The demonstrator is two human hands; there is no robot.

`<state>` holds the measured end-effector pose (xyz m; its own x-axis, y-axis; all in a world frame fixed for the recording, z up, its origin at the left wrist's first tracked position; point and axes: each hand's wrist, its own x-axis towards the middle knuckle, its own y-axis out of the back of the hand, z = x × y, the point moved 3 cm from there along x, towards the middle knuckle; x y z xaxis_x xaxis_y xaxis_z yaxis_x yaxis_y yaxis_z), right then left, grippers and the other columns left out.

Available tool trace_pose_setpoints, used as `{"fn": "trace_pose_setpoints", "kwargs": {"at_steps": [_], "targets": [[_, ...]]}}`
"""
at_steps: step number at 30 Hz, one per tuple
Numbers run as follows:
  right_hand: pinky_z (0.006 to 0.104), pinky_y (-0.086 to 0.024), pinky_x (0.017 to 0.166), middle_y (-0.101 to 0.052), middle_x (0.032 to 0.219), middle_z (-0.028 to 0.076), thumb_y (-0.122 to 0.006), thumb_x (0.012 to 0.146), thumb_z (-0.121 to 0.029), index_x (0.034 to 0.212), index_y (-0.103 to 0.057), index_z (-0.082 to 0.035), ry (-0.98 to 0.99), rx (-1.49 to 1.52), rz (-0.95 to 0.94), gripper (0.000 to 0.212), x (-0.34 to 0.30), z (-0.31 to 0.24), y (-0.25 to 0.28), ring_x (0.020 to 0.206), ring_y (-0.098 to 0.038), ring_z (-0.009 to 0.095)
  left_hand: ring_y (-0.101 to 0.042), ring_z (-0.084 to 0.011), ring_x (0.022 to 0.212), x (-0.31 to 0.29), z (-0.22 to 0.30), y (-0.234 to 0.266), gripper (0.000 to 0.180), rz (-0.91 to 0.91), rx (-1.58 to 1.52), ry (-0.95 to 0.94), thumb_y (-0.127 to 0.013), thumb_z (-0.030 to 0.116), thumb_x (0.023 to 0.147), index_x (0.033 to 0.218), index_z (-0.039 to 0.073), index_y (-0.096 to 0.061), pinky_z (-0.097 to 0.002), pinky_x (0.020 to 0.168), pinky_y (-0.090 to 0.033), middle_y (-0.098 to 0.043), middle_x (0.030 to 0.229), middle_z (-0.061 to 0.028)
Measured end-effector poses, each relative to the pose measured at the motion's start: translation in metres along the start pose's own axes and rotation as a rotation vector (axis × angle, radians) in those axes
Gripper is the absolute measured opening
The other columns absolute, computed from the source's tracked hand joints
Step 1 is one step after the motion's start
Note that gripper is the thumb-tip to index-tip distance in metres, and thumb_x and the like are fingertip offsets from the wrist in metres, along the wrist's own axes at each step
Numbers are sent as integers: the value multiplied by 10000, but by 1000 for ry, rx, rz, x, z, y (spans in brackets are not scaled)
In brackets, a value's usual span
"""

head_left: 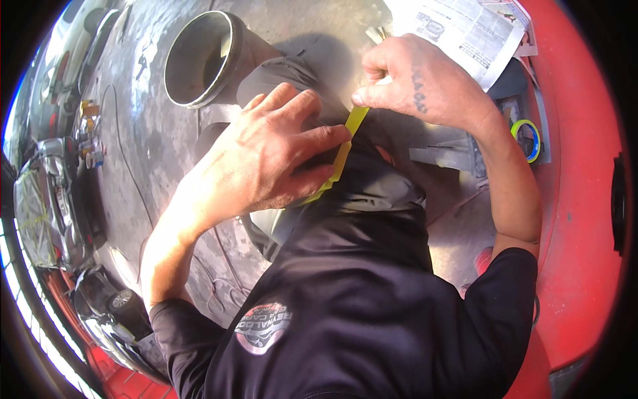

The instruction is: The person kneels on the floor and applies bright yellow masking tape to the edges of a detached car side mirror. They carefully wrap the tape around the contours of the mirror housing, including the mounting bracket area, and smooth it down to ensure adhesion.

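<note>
A strip of yellow-green masking tape runs on a slant between my hands, over my lap. My right hand is closed and pinches the strip's upper end between thumb and fingers. Lower down and to the left, my left hand has its index finger and thumb against the tape, with the other fingers bent. The tape's lower end passes beneath the left hand, where part of it is hidden. Something pale shows just beyond my right fingers, too small to name.
A bucket stands at the upper left. Newspaper sheets lie at the upper right, near a tape roll with a blue inner ring. A red car panel curves along the right. Parked cars and a floor cable are left.
</note>
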<state>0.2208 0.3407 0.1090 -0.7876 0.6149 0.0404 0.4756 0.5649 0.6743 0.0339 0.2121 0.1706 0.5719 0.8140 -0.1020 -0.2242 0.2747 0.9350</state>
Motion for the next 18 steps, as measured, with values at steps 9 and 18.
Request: {"fn": "trace_pose_setpoints", "kwargs": {"at_steps": [9, 18], "targets": [[476, -373, 567, -418, 618, 224, -739, 837, -276, 690, -483, 27, -75, 19, -46, 423, -1, 19, -30, 539, -432, 306, -606, -343, 1035, 3, 0, -9, 482, 31, 35, 0, -839, 183, 774, 1247, 142, -758, -479, 910, -550, -594, 1091, -114], [334, -416, 526, -591, 612, 7, -767, 991, -297, 776, -656, 2, -188, 270, 42, 384, -29, 81, -37, 562, -554, 104, -602, -361, 1035, 5, -4, -10, 438, 45, 0, 55, -838, 233, 802, 1216, 121, -749, -479, 917, -544, -602, 1080, -120]]}}
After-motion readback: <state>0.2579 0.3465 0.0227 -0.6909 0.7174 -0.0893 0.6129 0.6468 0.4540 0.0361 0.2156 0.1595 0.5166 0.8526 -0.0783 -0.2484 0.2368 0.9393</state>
